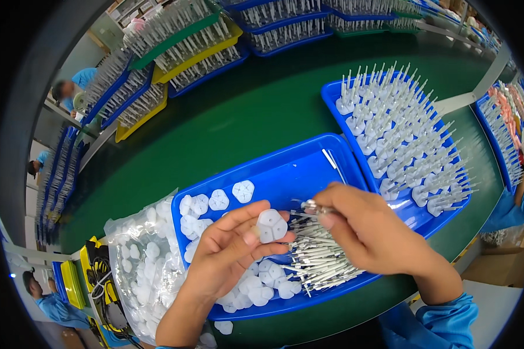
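Observation:
My left hand (224,239) is closed on a white three-lobed plastic disc (272,227) with small holes, pinched between thumb and fingers. Close by on the right, my right hand (375,227) pinches a few thin rods with metallic ends (313,207); their exact number is unclear. The rods' tips are just apart from the disc. Both hands are over a blue tray (256,168). Inside it, a heap of white rods (323,264) lies beneath my right hand, and loose white discs (259,289) lie below my left. More discs (218,200) rest at the tray's left end.
Right of it, another blue tray (327,96) holds many discs with upright rods (396,128). A clear plastic bag of discs (148,262) lies on the left. Stacked trays with similar pieces (186,43) line the green table's (215,131) far side. Other people (55,305) sit at left.

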Demonstrator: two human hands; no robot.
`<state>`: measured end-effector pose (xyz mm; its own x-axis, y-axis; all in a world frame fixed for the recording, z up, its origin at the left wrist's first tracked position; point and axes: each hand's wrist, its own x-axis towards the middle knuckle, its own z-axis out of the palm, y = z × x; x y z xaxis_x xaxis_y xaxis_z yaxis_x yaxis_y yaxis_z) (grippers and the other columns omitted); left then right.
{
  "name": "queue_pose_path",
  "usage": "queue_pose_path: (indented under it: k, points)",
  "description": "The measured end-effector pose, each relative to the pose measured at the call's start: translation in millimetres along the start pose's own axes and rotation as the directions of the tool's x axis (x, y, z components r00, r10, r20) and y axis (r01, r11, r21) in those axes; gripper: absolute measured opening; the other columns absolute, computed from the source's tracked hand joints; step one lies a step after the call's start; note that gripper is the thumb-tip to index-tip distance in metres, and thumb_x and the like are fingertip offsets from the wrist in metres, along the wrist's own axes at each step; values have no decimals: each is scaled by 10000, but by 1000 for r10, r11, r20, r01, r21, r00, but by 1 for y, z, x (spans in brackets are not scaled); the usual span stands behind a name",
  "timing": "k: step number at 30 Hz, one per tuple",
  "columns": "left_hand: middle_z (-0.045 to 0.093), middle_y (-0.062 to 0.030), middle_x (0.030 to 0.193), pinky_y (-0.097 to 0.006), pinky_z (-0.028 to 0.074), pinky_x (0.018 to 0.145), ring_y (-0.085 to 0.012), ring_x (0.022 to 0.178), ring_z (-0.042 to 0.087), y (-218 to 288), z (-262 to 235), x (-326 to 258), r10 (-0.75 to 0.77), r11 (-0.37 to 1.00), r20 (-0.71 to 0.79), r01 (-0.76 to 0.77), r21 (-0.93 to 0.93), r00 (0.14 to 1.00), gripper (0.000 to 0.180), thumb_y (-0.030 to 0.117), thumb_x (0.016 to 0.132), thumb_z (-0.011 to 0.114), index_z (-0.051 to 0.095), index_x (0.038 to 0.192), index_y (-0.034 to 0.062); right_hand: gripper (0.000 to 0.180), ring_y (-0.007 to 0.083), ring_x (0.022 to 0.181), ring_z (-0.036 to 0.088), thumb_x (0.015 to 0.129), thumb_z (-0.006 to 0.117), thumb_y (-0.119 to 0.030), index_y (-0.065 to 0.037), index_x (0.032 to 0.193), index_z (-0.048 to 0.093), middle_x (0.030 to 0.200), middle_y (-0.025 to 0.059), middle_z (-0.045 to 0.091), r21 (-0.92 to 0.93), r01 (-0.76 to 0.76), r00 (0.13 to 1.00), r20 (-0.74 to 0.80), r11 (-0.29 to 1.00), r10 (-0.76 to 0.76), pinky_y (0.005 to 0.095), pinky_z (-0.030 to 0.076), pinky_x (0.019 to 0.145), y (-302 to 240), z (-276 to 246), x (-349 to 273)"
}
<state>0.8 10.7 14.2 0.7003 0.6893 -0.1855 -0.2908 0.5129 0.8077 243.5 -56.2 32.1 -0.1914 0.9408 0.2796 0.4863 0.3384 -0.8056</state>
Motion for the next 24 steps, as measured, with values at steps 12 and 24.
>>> queue_pose_path:
  k: [12,24]
  points:
    - [597,-281,1308,-508,561,947,-355,1138,652,-8,4,0,61,981,-55,-50,188,997,334,177,981,627,581,1233,-37,102,378,614,638,943,615,-108,-17,984,592,753,171,656,30,-36,994,-107,999,39,458,472,502,-3,23,-8]
    - [584,-214,1294,-443,501,1031,-296,1210,599,-15,1,-2,298,857,38,-285,429,954,278,-89,879,677,621,1148,-41,147,367,533,623,960,610,-132,-2,995,552,583,165,590,38,-105,992,-64,994,107,464,443,458,-4,26,-11]
